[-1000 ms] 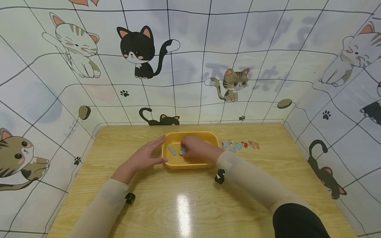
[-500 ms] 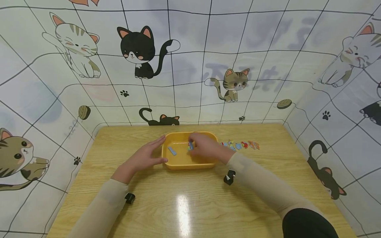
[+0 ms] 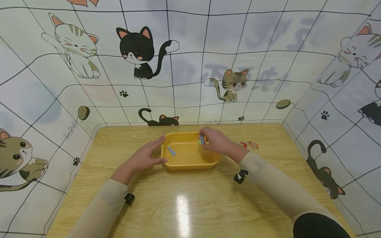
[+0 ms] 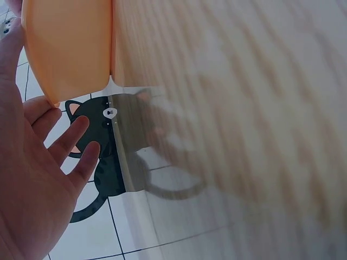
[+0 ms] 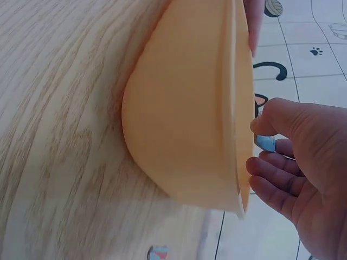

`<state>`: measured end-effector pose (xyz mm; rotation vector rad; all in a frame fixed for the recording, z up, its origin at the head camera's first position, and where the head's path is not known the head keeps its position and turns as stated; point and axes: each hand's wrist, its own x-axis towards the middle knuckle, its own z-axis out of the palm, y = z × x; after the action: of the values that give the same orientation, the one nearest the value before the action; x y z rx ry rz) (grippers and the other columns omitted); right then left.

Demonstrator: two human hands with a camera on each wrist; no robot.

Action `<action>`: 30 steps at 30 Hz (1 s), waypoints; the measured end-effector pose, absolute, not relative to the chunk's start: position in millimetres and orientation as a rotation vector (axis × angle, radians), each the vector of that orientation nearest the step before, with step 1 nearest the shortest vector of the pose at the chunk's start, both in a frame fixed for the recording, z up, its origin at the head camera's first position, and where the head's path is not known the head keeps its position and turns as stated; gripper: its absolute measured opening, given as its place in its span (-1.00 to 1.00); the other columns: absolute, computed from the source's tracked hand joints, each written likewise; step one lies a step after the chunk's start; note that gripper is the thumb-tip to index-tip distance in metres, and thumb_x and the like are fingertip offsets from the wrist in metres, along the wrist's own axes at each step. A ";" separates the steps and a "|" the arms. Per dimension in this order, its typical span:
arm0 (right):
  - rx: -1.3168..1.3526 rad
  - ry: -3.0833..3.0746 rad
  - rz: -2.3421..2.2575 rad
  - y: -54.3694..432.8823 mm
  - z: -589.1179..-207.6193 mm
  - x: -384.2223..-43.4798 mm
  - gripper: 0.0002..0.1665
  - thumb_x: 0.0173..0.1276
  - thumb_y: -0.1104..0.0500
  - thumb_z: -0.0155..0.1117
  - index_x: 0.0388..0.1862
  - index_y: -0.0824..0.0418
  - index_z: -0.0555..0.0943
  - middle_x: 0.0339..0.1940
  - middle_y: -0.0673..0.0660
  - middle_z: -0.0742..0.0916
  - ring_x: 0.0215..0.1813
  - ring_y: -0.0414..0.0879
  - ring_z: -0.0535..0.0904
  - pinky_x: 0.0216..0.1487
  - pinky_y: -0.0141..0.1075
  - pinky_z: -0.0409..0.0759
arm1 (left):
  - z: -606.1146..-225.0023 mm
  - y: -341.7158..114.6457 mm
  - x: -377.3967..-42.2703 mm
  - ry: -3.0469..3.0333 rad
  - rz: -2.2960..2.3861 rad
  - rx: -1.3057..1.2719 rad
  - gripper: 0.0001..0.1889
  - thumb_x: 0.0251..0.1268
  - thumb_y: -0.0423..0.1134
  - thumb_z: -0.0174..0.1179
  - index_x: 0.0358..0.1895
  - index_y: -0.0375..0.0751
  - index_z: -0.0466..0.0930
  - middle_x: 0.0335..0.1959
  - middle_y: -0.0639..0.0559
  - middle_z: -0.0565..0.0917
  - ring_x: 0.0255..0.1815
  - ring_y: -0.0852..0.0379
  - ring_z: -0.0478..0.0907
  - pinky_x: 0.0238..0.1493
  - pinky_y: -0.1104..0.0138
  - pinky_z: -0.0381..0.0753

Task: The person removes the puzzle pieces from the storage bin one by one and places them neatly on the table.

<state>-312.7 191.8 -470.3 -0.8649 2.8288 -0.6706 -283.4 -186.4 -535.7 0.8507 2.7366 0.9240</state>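
Note:
A yellow plastic tray (image 3: pixel 190 168) sits toward the back of the table. My left hand (image 3: pixel 144 157) rests against its left end, with thumb and index finger spread along the rim and the other fingers loosely extended in the left wrist view. Over the tray's right rim, my right hand (image 3: pixel 218 142) pinches a small flat blue printed piece (image 3: pixel 202 139) between thumb and fingertips. In the right wrist view that blue printed piece (image 5: pixel 265 143) shows beside the thumb, partly covered by the fingers. A narrow grey-blue strip (image 3: pixel 171 151) lies inside the tray at the left.
To the right of the tray, a red piece (image 3: pixel 244 144) and an orange piece (image 3: pixel 253 145) lie on the wooden table (image 3: pixel 154 198); my right hand and wrist hide the rest of that row. A cat-print sheet (image 3: pixel 190 72) encloses the back and both sides.
My right hand has lifted the blue printed piece from the tray's middle and carried it right, to the right rim. The left hand and tray have stayed put.

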 end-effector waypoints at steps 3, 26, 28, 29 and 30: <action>-0.856 2.848 -0.686 199.3 -469.8 -313.2 -0.53 0.43 0.27 0.48 0.26 0.30 0.59 0.12 0.16 0.70 0.03 0.04 0.72 0.09 -0.09 0.77 | -535.1 -186.6 -282.4 2.736 0.928 0.844 0.11 0.41 0.42 0.38 0.83 -0.06 0.12 0.85 0.18 0.02 0.80 -0.21 0.08 0.72 -0.24 0.11; -0.681 2.879 -0.895 264.0 -452.5 -308.6 -0.51 0.50 0.27 0.51 0.31 0.33 0.57 0.10 0.19 0.69 0.03 0.19 0.66 0.04 0.03 0.70 | -534.2 -187.3 -281.8 2.735 0.924 0.839 0.13 0.40 0.48 0.34 0.84 0.00 0.10 0.85 0.19 0.02 0.80 -0.20 0.08 0.72 -0.25 0.12; -0.670 2.887 -0.888 270.9 -451.4 -307.6 -0.52 0.51 0.26 0.49 0.32 0.34 0.57 0.10 0.21 0.70 0.02 0.19 0.66 0.03 0.04 0.70 | -534.3 -187.3 -281.9 2.734 0.929 0.842 0.13 0.40 0.48 0.34 0.84 0.00 0.10 0.85 0.18 0.03 0.80 -0.20 0.08 0.72 -0.25 0.12; -0.663 2.890 -0.887 274.4 -451.3 -307.5 -0.51 0.52 0.26 0.49 0.32 0.35 0.57 0.10 0.22 0.70 0.02 0.19 0.66 0.03 0.05 0.71 | -534.3 -187.2 -282.0 2.734 0.929 0.842 0.13 0.40 0.48 0.34 0.84 0.00 0.10 0.85 0.18 0.03 0.80 -0.20 0.09 0.72 -0.25 0.12; -0.656 2.893 -0.887 277.7 -450.8 -307.1 -0.50 0.51 0.26 0.49 0.33 0.36 0.57 0.10 0.23 0.70 0.02 0.18 0.66 0.03 0.06 0.71 | -534.3 -187.2 -282.0 2.734 0.930 0.843 0.13 0.40 0.48 0.34 0.84 -0.01 0.10 0.85 0.18 0.03 0.80 -0.20 0.09 0.72 -0.24 0.12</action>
<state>-307.1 277.7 -450.8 -0.6558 2.8930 -0.8871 -282.0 -187.2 -534.3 0.8426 2.7335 0.9300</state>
